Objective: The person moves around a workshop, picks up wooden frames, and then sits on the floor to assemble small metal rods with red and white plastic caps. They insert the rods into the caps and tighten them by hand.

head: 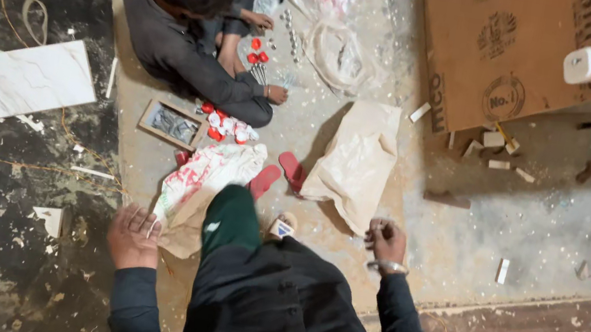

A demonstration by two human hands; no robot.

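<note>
Here, seen from above, the left hand (134,235) hangs spread, palm up and holding nothing, just beside a printed red-and-white sack (205,175) that lies slumped on the dusty floor (538,228). The right hand (386,240) is curled, fingertips pinched on something too small to identify, close to the lower edge of a crumpled tan paper bag (355,164). Both bags look light, soft and limp; they would likely sag if lifted by one corner, so the gathered mouth or a fold near the top seems the surest hold. Their contents are hidden.

A seated co-worker (191,23) works well apart, across the floor, among red-capped small parts (227,125). Beside that person, a shallow wooden tray (174,124) holds greyish metal pieces, too small to identify. Clear plastic bags (330,45) beyond carry red-and-white items. A flattened brown cardboard carton (502,57) lies at upper right, and a white marble-patterned slab (21,79) at left.
</note>
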